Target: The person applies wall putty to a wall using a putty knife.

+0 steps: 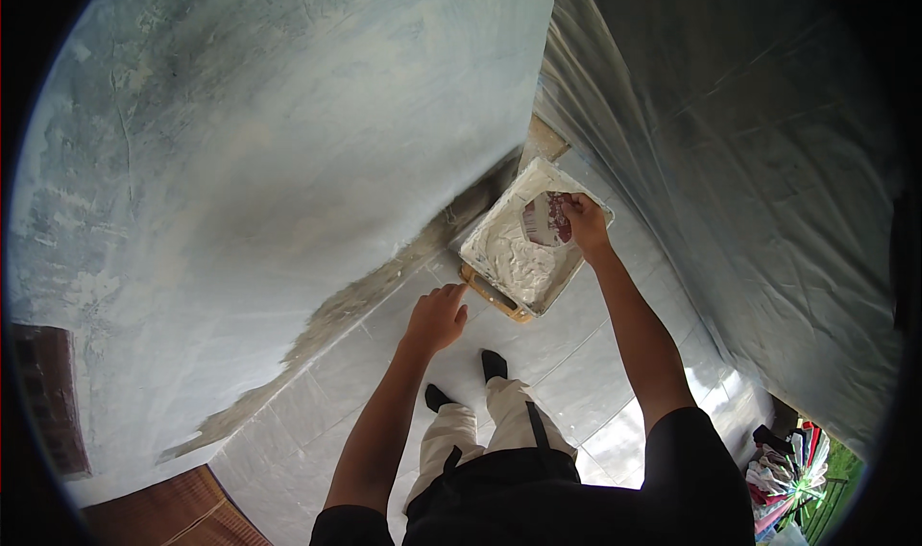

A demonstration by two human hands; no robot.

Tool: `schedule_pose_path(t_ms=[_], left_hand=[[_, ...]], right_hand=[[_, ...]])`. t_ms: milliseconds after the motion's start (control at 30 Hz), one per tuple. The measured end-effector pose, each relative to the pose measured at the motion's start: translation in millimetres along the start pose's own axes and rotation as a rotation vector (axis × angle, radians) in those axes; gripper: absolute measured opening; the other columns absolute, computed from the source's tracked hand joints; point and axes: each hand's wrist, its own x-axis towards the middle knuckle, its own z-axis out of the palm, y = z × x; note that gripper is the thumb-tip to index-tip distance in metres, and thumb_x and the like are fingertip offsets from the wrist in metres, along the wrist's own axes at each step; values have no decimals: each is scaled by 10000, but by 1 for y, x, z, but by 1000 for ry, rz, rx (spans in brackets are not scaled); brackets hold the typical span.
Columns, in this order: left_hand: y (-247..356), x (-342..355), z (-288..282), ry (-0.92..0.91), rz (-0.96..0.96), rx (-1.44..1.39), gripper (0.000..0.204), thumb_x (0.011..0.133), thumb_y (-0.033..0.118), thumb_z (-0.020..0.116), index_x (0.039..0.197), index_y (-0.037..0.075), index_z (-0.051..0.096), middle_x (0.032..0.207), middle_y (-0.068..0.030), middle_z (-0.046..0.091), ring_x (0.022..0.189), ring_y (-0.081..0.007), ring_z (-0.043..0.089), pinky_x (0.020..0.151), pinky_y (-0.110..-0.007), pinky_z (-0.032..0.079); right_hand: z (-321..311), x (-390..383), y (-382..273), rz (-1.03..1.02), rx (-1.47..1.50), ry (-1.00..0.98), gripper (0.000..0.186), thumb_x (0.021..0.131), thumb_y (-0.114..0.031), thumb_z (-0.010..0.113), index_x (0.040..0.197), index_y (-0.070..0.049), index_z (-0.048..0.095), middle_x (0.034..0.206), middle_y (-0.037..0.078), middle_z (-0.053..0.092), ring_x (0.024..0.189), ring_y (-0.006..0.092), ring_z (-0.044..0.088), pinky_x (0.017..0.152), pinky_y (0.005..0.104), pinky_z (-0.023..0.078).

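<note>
A rectangular whitish tub holds thick white plaster and rests on a yellow-brown wooden support with a slot. My right hand reaches over the tub's right side, its fingers closed on a flat maroon-and-white scraper smeared with plaster. The lower edge of that scraper is over or in the plaster; its exact contact is hard to tell. My left hand is beside the support's near left corner, holding nothing, with its fingers loosely bent and the thumb apart. Whether a fingertip touches the support is unclear.
A wall with patchy white coating stands on the left, its lower strip rough and bare. Plastic sheeting hangs on the right. Beneath me lies a grey tiled floor. Brown ribbed material and a colourful pile occupy the lower corners.
</note>
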Motion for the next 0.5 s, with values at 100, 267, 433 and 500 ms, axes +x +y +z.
schedule_pose_path(t_ms=[100,267,433,500], left_hand=[[8,9,-23,-46,-41,-6,397,873,162,584,1249,53,517,1173,-153,600,1061,-327,583,896,-442,466],[18,32,-85,-33,-78,10,395,908,169,559,1283,59,502,1247,-154,569,1147,-325,547,982,-425,434],[33,55,-156,254,97,139,366,863,130,601,1218,61,548,1199,-129,609,1075,-306,592,871,-428,486],[38,62,-183,308,131,166,369,868,122,593,1229,64,545,1204,-125,606,1081,-301,589,876,-426,481]], right_hand=[[1,-3,-25,132,372,-28,233,967,-70,497,1179,10,553,1079,104,647,924,169,641,804,314,523],[-2,-6,-81,181,847,-206,343,1005,-91,413,1327,21,441,1267,125,560,1138,231,578,975,381,489],[-9,0,-151,32,991,-252,334,978,-40,451,1308,12,459,1260,121,561,1148,233,576,983,382,500],[-15,4,-181,-23,1059,-274,314,956,3,474,1269,10,489,1242,124,567,1130,236,588,959,371,528]])
